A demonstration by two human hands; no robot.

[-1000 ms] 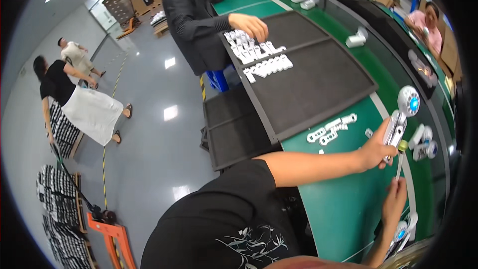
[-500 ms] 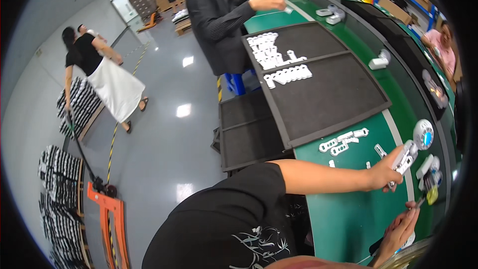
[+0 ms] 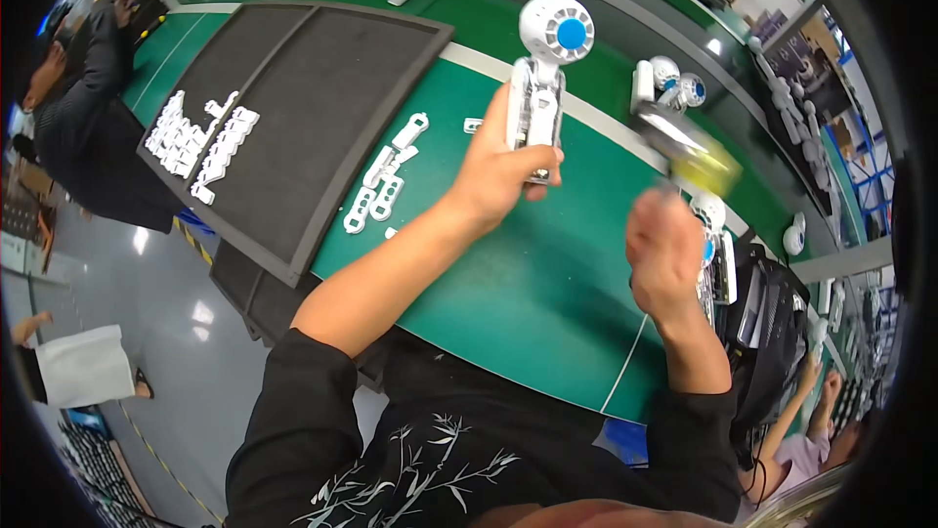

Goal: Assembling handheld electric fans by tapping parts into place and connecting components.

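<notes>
My left hand (image 3: 491, 171) is closed around the lower part of a white handheld fan (image 3: 557, 35), held upright over the green work table. Its round head has a blue centre, and the handle's inside seems partly exposed. To the right, my right hand (image 3: 664, 250) is closed on the handle of a small mallet (image 3: 689, 149), blurred by motion, with a shiny dark end and a yellow end. The mallet is raised apart from the fan. White handle pieces (image 3: 386, 194) lie on the table left of my left forearm. Beside my right hand, another fan (image 3: 710, 211) is partly hidden.
A dark tray (image 3: 357, 69) holding rows of white parts (image 3: 186, 142) covers the table's left side. More fans (image 3: 674, 86) sit on the green conveyor beyond. A black bag (image 3: 767, 333) stands at right. Co-workers are at the far left and lower right.
My view has swung right, so the table now fills the middle. The fan is now upright in my left hand, and my right hand has lifted the mallet.
</notes>
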